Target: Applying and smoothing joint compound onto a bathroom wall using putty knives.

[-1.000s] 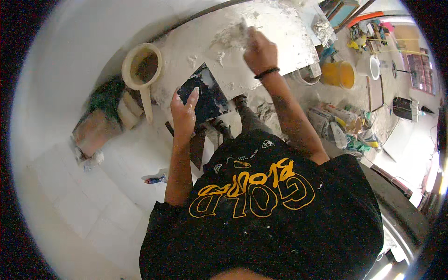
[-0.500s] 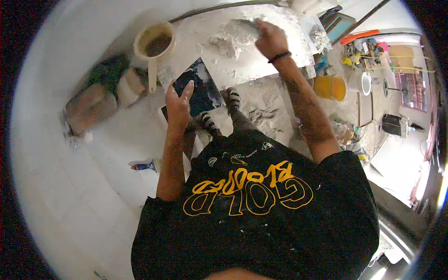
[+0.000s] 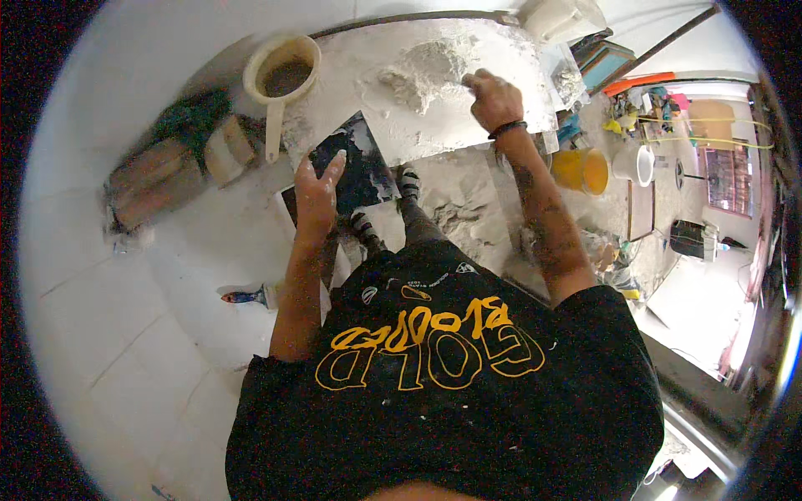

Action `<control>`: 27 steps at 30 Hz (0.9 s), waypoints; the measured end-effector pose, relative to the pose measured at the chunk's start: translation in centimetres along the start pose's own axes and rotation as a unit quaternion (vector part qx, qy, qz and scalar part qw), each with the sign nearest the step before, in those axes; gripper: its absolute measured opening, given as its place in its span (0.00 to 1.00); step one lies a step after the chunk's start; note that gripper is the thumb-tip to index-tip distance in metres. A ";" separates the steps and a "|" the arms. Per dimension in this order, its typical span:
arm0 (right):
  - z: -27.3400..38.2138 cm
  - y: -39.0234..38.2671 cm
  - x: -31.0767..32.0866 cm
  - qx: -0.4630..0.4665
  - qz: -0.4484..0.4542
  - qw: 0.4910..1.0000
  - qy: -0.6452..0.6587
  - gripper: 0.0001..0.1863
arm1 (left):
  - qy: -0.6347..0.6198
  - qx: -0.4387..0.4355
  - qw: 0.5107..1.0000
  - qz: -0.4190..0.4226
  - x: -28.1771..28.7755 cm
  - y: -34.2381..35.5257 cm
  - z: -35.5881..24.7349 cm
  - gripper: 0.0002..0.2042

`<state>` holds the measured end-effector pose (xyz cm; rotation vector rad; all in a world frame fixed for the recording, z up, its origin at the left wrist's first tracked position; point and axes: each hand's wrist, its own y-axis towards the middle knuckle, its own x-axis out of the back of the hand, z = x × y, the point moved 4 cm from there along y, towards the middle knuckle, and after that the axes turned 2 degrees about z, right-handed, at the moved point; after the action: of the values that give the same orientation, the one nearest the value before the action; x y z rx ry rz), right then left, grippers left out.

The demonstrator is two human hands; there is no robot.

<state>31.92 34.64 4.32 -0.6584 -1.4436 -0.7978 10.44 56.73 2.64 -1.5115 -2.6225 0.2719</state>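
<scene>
My left hand [image 3: 316,199] grips a dark, flat, square-cornered plate [image 3: 361,164], thumb across its top. White smears coat part of that plate. Over the white-coated board [image 3: 342,75], my right hand [image 3: 499,102] is closed, with a dark band at its wrist. Whatever it holds cannot be made out. Just to its left lies a heap of wet white plaster [image 3: 422,77], rough and peaked. A cream plastic dipper [image 3: 273,125] with a long handle stands at the board's left end, with greyish-brown stuff inside.
A paintbrush [image 3: 244,296] lies at the left. Beneath the board's near edge is a pale, lumpy powdery mass [image 3: 464,204] by my sandalled feet. Right of my forearm stand a yellow bucket [image 3: 582,172] and a white bucket [image 3: 633,165]. A brownish block [image 3: 159,185] lies far left.
My right hand has moved nearer to me, off the far side of the plaster heap. A greyish blade-like edge beside it earlier no longer shows. My left hand keeps its grip on the plate.
</scene>
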 end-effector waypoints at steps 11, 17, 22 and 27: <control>-0.9 0.9 -2.2 0.017 -0.038 0.999 -0.025 0.12 | 0.002 0.002 1.000 0.014 -1.0 -0.3 1.0 0.14; -0.9 -0.7 -5.5 0.163 -0.060 0.980 -0.095 0.13 | -0.002 0.010 1.000 0.012 -1.1 0.1 -0.4 0.14; -3.0 0.3 -1.8 0.094 0.009 0.995 0.017 0.12 | -0.051 0.007 0.999 0.003 -1.0 0.2 0.2 0.14; -1.4 -0.9 -6.0 0.166 -0.049 0.979 -0.106 0.10 | -0.043 0.045 0.997 0.053 -3.3 1.4 0.8 0.13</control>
<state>32.26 33.43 -1.76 -0.4279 -1.7670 -0.5533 13.08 54.47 1.56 -1.6451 -2.5589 0.4686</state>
